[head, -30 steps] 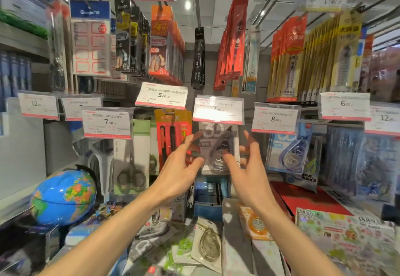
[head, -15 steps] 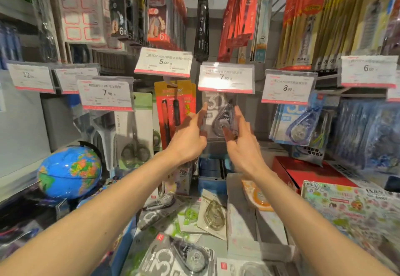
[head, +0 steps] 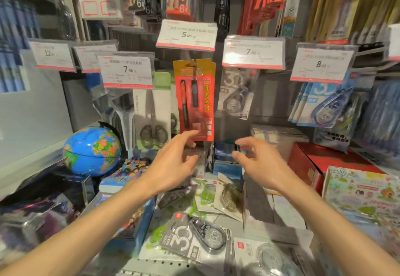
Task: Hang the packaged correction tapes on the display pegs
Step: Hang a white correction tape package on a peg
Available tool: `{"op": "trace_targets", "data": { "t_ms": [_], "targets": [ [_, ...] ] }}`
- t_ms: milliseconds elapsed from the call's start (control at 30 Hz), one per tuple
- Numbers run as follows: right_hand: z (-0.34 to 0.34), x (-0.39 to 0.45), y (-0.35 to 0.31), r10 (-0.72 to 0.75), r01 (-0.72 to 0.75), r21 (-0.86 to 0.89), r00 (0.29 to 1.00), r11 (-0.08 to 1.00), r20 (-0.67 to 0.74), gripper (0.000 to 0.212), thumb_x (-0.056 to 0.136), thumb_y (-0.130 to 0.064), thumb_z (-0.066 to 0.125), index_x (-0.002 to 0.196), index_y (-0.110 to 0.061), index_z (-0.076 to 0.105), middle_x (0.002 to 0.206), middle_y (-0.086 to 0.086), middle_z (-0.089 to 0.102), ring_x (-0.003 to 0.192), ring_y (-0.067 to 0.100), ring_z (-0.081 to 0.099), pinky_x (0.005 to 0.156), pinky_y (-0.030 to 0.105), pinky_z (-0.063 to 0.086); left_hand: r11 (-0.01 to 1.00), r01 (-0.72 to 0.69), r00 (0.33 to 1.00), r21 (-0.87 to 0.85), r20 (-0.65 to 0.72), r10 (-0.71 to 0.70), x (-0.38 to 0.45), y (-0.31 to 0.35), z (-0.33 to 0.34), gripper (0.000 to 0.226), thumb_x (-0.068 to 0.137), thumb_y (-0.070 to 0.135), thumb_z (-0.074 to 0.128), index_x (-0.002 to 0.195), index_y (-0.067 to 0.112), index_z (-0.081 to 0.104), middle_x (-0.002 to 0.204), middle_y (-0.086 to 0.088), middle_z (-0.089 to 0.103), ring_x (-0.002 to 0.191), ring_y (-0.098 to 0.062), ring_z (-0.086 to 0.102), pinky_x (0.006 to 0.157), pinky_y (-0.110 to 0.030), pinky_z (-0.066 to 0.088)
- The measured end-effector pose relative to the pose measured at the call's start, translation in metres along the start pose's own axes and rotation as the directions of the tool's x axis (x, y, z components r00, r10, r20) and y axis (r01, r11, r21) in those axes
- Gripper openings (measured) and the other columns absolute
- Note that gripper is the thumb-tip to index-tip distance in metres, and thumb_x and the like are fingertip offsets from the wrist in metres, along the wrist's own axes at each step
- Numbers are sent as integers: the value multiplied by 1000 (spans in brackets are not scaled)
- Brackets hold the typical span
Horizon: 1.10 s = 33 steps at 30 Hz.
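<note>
A person's two bare hands hover, empty, in the middle of the frame before a stationery display. The left hand (head: pixel 173 163) has its fingers spread loosely, fingertips just in front of the lower edge of a red pen pack (head: pixel 195 100); motion blur makes it hard to say whether they touch. The right hand (head: pixel 257 161) is open too, fingers curled wide around nothing. Above and between them, right of centre, a grey correction tape pack (head: pixel 236 94) hangs under a 7.90 price tag (head: pixel 253 52), slightly tilted. More packaged correction tapes lie flat on the shelf at the bottom of the frame, among them a dark one marked 30 (head: pixel 194 235) and a clear one (head: pixel 264 256) beside it. A blue globe (head: pixel 92 151) stands at left; scissors (head: pixel 152 120) hang just above it.
</note>
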State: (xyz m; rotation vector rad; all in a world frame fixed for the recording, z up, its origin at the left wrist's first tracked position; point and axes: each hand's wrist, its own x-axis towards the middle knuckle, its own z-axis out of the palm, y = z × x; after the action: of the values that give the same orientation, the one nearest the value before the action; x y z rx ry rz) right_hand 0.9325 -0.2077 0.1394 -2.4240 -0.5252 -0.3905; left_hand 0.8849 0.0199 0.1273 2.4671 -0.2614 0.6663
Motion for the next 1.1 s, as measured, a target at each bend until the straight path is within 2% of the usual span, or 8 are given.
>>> {"op": "trace_targets", "data": {
  "t_ms": [100, 233, 300, 400, 567, 767, 900, 1100],
  "targets": [
    [27, -11, 1, 10, 28, -111, 944, 993, 329, 34, 93, -47, 62, 121, -29, 67, 110, -7, 71, 95, 12, 65, 89, 30, 52, 987, 97, 970, 127, 209, -122, -25, -22, 3, 57, 94, 32, 62, 146, 33, 39, 128, 7, 58, 102, -13, 63, 81, -25, 41],
    [60, -26, 0, 33, 72, -133, 753, 989, 657, 48, 86, -62, 64, 119, -28, 64, 103, -6, 66, 98, 17, 64, 89, 32, 53, 967, 113, 897, 229, 396, -198, -54, -41, 19, 69, 91, 30, 67, 152, 25, 36, 143, -1, 52, 125, -18, 54, 99, -23, 40],
    [68, -32, 0, 52, 58, -123, 672, 991, 739, 53, 81, -67, 67, 123, -34, 60, 112, -6, 64, 107, 17, 61, 93, 29, 50, 957, 128, 858, 260, 455, -239, -62, -48, 25, 71, 90, 34, 66, 153, 23, 36, 143, -3, 50, 129, -19, 50, 101, -25, 39],
    [75, -41, -1, 100, 38, -153, 597, 987, 796, 87, 78, -65, 72, 150, -28, 40, 144, -3, 54, 126, 15, 54, 102, 23, 42, 951, 147, 809, 274, 519, -274, -69, -55, 28, 71, 91, 39, 64, 153, 25, 34, 145, -2, 51, 131, -20, 48, 102, -29, 39],
    [83, -46, 0, 84, 32, -136, 642, 990, 762, 88, 75, -64, 75, 148, -25, 44, 105, -17, 51, 100, 8, 49, 74, 14, 38, 945, 280, 790, 168, 519, -326, -70, -59, 29, 70, 87, 32, 71, 149, 29, 39, 125, 9, 59, 113, -12, 57, 96, -27, 47],
    [86, -49, -1, 89, -11, -117, 716, 993, 693, 93, 70, -62, 76, 148, -26, 41, 135, -10, 54, 123, 13, 55, 103, 28, 46, 903, 429, 772, -23, 528, -353, -68, -69, 33, 68, 82, 12, 75, 142, 24, 46, 104, 9, 56, 82, -6, 56, 77, -24, 50],
    [83, -47, -5, 67, -35, -62, 761, 997, 645, 90, 69, -59, 80, 143, -21, 45, 98, -22, 46, 82, -1, 49, 65, 10, 38, 875, 447, 813, -186, 493, -311, -62, -69, 32, 61, 81, 1, 74, 133, 24, 51, 103, 7, 54, 74, -6, 56, 70, -20, 48],
    [68, -38, -16, 77, -182, 119, 799, 976, 596, 59, 76, -36, 86, 119, -21, 50, 82, -14, 51, 58, -10, 51, 58, 10, 40, 771, 446, 875, -455, 401, -270, -46, -77, 21, 48, 84, -3, 73, 125, 16, 58, 93, 4, 58, 50, 2, 50, 66, -19, 47]
  ]
}}
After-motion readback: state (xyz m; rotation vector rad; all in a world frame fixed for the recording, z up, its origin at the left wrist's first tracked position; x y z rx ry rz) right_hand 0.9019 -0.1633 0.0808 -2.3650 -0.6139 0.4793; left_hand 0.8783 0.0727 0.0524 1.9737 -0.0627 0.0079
